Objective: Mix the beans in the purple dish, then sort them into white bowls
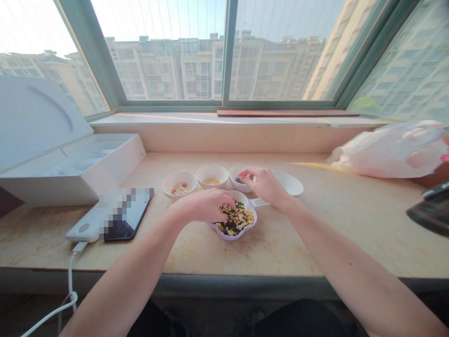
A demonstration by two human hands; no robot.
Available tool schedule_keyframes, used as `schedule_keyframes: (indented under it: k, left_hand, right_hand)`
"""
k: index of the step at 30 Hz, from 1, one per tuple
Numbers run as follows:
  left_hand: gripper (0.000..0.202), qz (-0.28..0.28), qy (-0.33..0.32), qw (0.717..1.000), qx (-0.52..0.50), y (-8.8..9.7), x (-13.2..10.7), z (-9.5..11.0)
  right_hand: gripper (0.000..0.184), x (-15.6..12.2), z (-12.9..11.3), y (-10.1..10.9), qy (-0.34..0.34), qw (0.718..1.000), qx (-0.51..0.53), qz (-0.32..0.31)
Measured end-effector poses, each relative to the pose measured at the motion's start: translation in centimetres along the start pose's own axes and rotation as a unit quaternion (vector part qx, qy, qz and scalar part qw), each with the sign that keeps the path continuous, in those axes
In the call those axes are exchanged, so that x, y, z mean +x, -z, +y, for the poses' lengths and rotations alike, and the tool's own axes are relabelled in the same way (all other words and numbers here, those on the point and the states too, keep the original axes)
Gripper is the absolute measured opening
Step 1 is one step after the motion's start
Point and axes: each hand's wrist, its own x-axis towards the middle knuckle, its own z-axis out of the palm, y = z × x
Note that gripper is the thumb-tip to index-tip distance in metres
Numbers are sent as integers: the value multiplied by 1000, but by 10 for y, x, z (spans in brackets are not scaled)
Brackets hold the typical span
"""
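A lavender scalloped bowl [233,238] holds a mix of yellow and black beans with pale flat pieces. My left hand [210,205] reaches over its left side, thumb and fingers curled down at the mix; whatever is between the fingertips is too small to name. Behind it stands a small white bowl [233,174] with dark bits inside. My right hand [263,183] is over that bowl's right side, its fingers bent together in a pinch, the tips dipping inside. Whether they hold a bean is hidden.
Left of that bowl are a white bowl with yellow grains [212,168] and one with pale and reddish pieces [179,175]. A white dish [293,183] lies at right. Phone [129,215], power bank [86,227], open white box [115,164] and plastic bag [386,150] flank them.
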Motion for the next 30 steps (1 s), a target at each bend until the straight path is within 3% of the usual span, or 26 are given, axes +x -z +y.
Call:
schedule_keyframes:
  k: [3, 7, 11, 15, 25, 30]
  left_hand:
    - [33, -65, -40, 997, -6, 2, -1, 6]
    - [33, -90, -52, 995, -4, 4, 0, 8]
    - [39, -115, -41, 993, 2, 5, 3, 7]
    - [29, -138, -8, 990, -16, 7, 5, 7]
    - [9, -122, 10, 991, -45, 3, 9, 1]
    - [10, -49, -9, 996, -76, -1, 9, -3]
  right_hand:
    - [21, 3, 10, 1, -24, 999, -37, 14]
    - [22, 4, 15, 2, -45, 996, -68, 26]
    - [23, 4, 16, 2, -54, 994, -87, 44]
    - [20, 4, 13, 2, -69, 992, -91, 49]
    - [20, 2, 6, 2, -78, 992, -91, 39]
    - [21, 3, 6, 1, -67, 993, -88, 35]
